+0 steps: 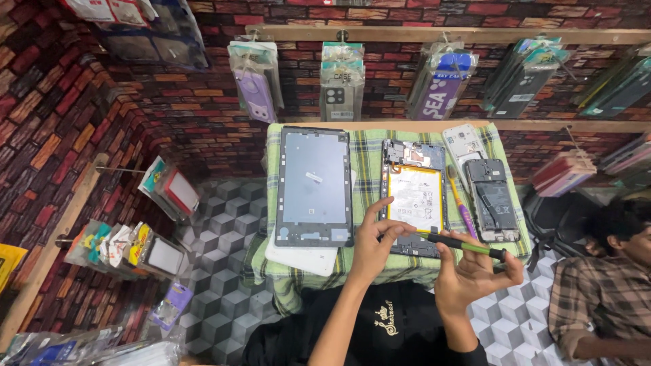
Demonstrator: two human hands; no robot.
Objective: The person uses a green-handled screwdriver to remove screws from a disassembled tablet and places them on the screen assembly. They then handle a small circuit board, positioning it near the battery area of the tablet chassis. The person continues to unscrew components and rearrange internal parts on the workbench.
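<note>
My right hand (475, 276) grips a screwdriver (464, 245) with a green shaft and black handle, lying across my fingers. Its tip points left toward my left hand (374, 240). My left hand pinches at the tip, over the lower edge of an opened tablet body (413, 196) showing a white battery and circuit boards. To the left lies the tablet's grey screen frame (314, 186), face up, on top of a white back cover (302, 257). All rest on a green plaid cloth (366, 152) covering a small table.
An opened phone (494, 201) and a white phone shell (464, 144) lie at the cloth's right side, next to a purple and yellow tool (460, 200). Packaged phone cases (341, 81) hang on the brick-pattern walls. Another person in a plaid shirt (600, 298) sits at right.
</note>
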